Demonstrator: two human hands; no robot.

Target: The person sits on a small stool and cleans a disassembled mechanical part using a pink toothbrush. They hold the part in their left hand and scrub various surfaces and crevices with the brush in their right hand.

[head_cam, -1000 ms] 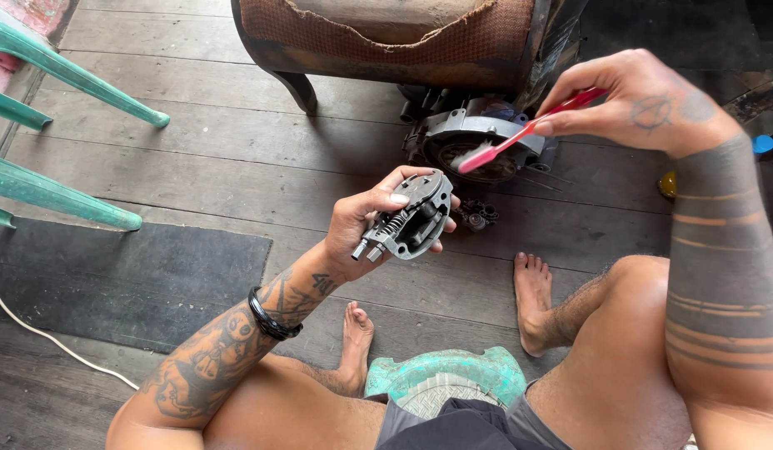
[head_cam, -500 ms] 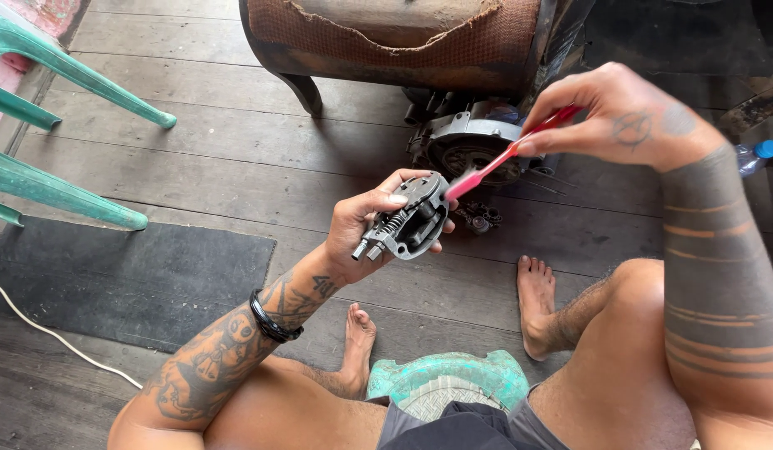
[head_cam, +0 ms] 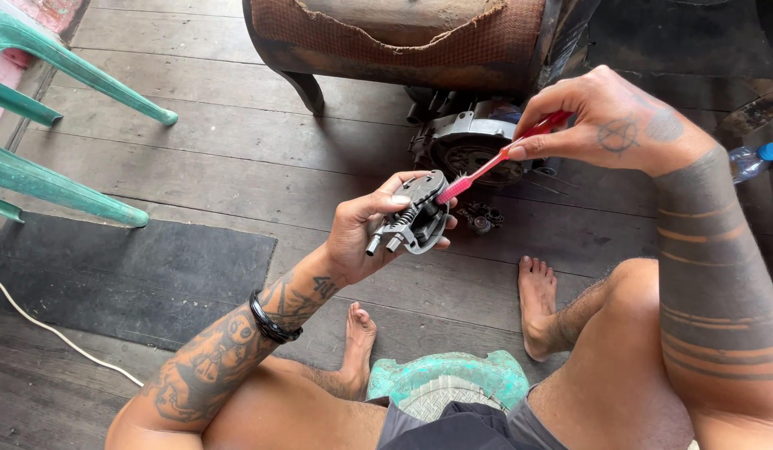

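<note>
Change noted: a second ago the right hand (head_cam: 607, 117) was holding the red toothbrush (head_cam: 496, 160) raised and clear of the work; it has since been coming down, and the bristle head is now touching the upper edge of the metal part (head_cam: 416, 215). Judgement: brushing of the part is getting under way rather than finishing.

The left hand (head_cam: 366, 233) is keeping the part where it was, out in front of the person above the plank floor (head_cam: 236, 142), fingers curled closed round its back and the thumb pressing over the top. The right hand's thumb and fingertips are pinched shut on the brush handle near its far end.

The part is looking dark grey and grimy, flat-bodied, with a coil spring and two short tubes sticking out at its lower left. Behind it a round engine piece (head_cam: 470, 146) is lying on the floor beside a worn brown seat (head_cam: 403, 33), with small loose bits (head_cam: 480, 217) just below the brush
</note>
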